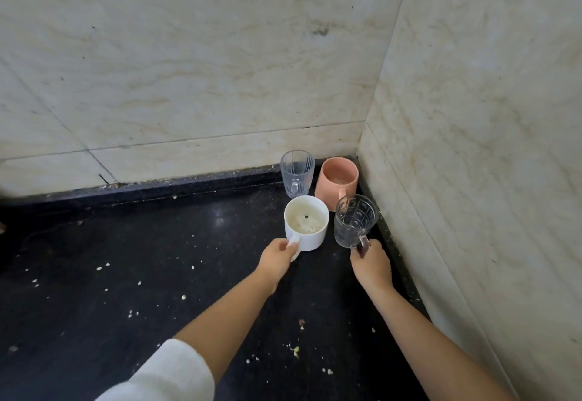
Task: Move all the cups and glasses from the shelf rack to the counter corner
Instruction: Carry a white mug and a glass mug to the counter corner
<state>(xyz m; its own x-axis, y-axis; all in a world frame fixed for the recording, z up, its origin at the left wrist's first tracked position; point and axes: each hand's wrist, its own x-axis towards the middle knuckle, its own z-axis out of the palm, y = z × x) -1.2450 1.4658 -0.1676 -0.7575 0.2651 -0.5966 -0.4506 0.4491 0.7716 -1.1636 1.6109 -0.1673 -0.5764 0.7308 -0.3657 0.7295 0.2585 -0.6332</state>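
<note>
Both hands loaded, both at the corner. Our left hand (pixel 277 254) pinches the handle of the white mug (pixel 306 222), fingers curled round it. Our right hand (pixel 371 263) grips the handle of the patterned glass mug (pixel 355 220), fingers wrapped tight. White mug looks seated on the black counter (pixel 126 259); we can't tell whether the glass mug's base is down yet or a touch above the surface.

Beyond the left grip: the ribbed clear glass (pixel 297 177), against the back wall. Beyond the right grip: the pink cup (pixel 337 181), tucked deep in the corner. The pink cup's handle points back toward the glass mug and looks to be touching or nearly touching its rim.

Risks as we see them:
- Glass on glass/ceramic. White mug and glass mug sit just beside each other between our grips; a twist on release could clink them.
- Pushing either mug further forward likely shoves the ribbed glass or pink cup into the wall.
- Glass mug stands close to the side wall (pixel 472 180) outboard of our right grip; a swing that way hits tile.
- Crumbs under the bases could make a mug rock when let go.
- Letting go before the glass base is flat would tip it.
</note>
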